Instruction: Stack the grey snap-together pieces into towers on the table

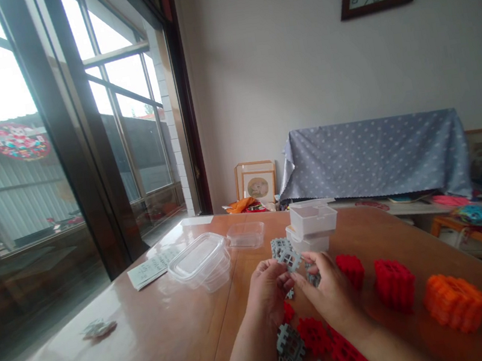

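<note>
Two hands meet over a grey lattice piece (290, 260) on the near side of the stacked white boxes (313, 218).
Our left hand (267, 287) pinches its edge; our right hand (325, 283) curls its fingers partly open alongside, grip impossible to tell. We do best pressing lightly, keeping its teeth square.

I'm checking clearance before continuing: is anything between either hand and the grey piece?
Nothing visible: the left hand and right hand both appear to pinch the grey piece directly. More grey pieces show just behind it, not in between.
</note>
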The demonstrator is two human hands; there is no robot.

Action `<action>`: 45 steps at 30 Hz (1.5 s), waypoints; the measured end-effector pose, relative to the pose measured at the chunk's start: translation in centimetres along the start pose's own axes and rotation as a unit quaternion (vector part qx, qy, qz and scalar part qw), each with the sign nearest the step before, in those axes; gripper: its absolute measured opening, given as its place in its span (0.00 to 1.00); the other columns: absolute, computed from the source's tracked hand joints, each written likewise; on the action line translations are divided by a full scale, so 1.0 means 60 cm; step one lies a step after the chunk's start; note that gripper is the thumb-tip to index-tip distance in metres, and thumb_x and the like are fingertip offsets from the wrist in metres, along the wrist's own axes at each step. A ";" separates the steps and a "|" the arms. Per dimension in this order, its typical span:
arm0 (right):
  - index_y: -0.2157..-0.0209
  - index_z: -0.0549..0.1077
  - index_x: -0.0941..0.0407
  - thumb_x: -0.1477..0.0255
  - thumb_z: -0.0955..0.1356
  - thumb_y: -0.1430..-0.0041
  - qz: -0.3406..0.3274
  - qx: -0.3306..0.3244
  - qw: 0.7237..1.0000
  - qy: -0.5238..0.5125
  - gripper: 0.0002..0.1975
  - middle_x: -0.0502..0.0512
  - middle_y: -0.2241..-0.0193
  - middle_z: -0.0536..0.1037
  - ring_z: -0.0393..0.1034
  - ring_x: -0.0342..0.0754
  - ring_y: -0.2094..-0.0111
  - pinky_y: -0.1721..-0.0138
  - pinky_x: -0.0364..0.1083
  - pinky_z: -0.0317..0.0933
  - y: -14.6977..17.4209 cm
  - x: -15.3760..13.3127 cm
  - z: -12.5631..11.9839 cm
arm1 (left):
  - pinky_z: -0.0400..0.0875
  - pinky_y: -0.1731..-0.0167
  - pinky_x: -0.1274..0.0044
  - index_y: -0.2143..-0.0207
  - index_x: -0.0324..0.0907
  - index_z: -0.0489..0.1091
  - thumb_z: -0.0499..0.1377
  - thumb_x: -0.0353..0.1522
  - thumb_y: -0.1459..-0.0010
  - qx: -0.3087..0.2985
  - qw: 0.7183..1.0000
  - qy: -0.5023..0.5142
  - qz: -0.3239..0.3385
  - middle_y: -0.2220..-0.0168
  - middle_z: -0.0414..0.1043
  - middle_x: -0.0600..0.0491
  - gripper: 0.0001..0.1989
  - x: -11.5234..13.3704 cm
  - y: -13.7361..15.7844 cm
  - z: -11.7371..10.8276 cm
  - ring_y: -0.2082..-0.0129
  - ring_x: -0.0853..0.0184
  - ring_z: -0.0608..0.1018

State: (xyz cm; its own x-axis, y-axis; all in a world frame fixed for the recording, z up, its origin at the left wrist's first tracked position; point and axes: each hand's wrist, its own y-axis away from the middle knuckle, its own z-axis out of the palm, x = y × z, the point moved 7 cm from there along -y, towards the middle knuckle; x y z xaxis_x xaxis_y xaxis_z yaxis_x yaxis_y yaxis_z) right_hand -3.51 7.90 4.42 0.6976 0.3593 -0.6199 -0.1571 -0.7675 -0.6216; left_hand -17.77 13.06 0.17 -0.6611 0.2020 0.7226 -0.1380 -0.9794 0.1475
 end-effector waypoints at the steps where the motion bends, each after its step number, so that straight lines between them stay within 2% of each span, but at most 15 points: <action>1: 0.46 0.70 0.54 0.59 0.70 0.38 0.000 0.001 1.000 0.007 0.22 0.62 0.52 0.76 0.74 0.54 0.60 0.56 0.54 0.70 -0.001 0.001 0.000 | 0.72 0.73 0.81 0.67 0.42 0.64 0.68 0.25 0.54 0.000 1.000 0.001 -0.001 0.72 0.72 0.56 0.15 -0.001 -0.001 -0.001 0.78 0.73 0.76; 8: 0.42 0.69 0.53 0.59 0.68 0.37 -0.020 -0.014 1.000 0.018 0.24 0.62 0.50 0.74 0.74 0.53 0.62 0.55 0.54 0.71 -0.009 0.005 -0.001 | 0.72 0.75 0.80 0.67 0.42 0.65 0.67 0.26 0.54 -0.006 1.000 0.002 -0.007 0.74 0.70 0.57 0.14 -0.004 -0.001 0.000 0.79 0.72 0.76; 13: 0.42 0.69 0.53 0.58 0.69 0.38 -0.006 -0.029 0.998 0.055 0.26 0.61 0.49 0.74 0.75 0.53 0.62 0.58 0.53 0.71 -0.014 0.001 0.003 | 0.70 0.76 0.81 0.68 0.42 0.65 0.67 0.26 0.54 -0.010 1.000 0.005 -0.007 0.75 0.70 0.57 0.14 -0.006 -0.002 0.001 0.80 0.73 0.75; 19: 0.45 0.73 0.52 0.61 0.69 0.41 -0.006 -0.035 0.994 0.099 0.23 0.59 0.50 0.76 0.75 0.55 0.59 0.60 0.52 0.70 -0.026 0.006 0.012 | 0.71 0.74 0.81 0.68 0.43 0.64 0.69 0.28 0.54 -0.012 1.000 0.010 -0.015 0.75 0.70 0.57 0.16 -0.007 -0.001 0.001 0.78 0.72 0.76; 22: 0.46 0.74 0.53 0.60 0.69 0.41 0.003 -0.053 0.996 0.077 0.23 0.58 0.52 0.77 0.75 0.53 0.62 0.61 0.50 0.69 -0.046 0.014 0.012 | 0.72 0.73 0.79 0.66 0.42 0.66 0.70 0.33 0.50 0.006 1.000 0.006 -0.013 0.72 0.74 0.53 0.16 -0.002 -0.002 -0.003 0.75 0.69 0.78; 26: 0.46 0.75 0.56 0.56 0.70 0.44 0.028 -0.083 0.995 0.055 0.28 0.58 0.56 0.77 0.73 0.50 0.66 0.60 0.49 0.68 -0.096 0.036 0.014 | 0.72 0.73 0.78 0.63 0.40 0.68 0.67 0.36 0.44 0.060 0.998 -0.004 0.010 0.64 0.78 0.45 0.12 0.012 -0.006 -0.019 0.72 0.67 0.81; 33: 0.46 0.77 0.56 0.60 0.72 0.47 0.023 -0.155 0.986 0.050 0.28 0.53 0.62 0.77 0.72 0.50 0.61 0.56 0.46 0.65 -0.170 0.049 0.042 | 0.72 0.73 0.79 0.61 0.39 0.69 0.62 0.36 0.39 0.098 0.995 0.001 0.008 0.60 0.78 0.44 0.10 0.015 -0.014 -0.036 0.71 0.68 0.81; 41: 0.46 0.78 0.58 0.62 0.73 0.48 0.031 -0.195 0.978 0.068 0.27 0.54 0.63 0.79 0.72 0.49 0.65 0.62 0.45 0.63 -0.188 0.061 0.070 | 0.72 0.72 0.79 0.60 0.38 0.70 0.62 0.38 0.38 0.095 0.995 0.009 0.006 0.57 0.78 0.42 0.11 0.016 -0.021 -0.044 0.68 0.66 0.81; 45: 0.44 0.76 0.58 0.61 0.72 0.47 0.028 -0.192 0.978 0.074 0.30 0.52 0.66 0.78 0.72 0.48 0.67 0.64 0.44 0.62 -0.184 0.061 0.065 | 0.71 0.72 0.79 0.61 0.39 0.70 0.62 0.38 0.38 0.101 0.995 0.008 0.004 0.59 0.77 0.44 0.11 0.017 -0.025 -0.048 0.68 0.67 0.80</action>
State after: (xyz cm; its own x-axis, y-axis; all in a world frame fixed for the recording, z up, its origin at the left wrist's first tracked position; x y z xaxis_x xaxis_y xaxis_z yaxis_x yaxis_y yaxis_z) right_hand -1.93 19.74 7.14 0.7940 0.2515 -0.5535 0.0557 -0.9367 -0.3458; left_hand -20.39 14.77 -1.25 -0.6735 0.1916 0.7139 0.0177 -0.9614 0.2747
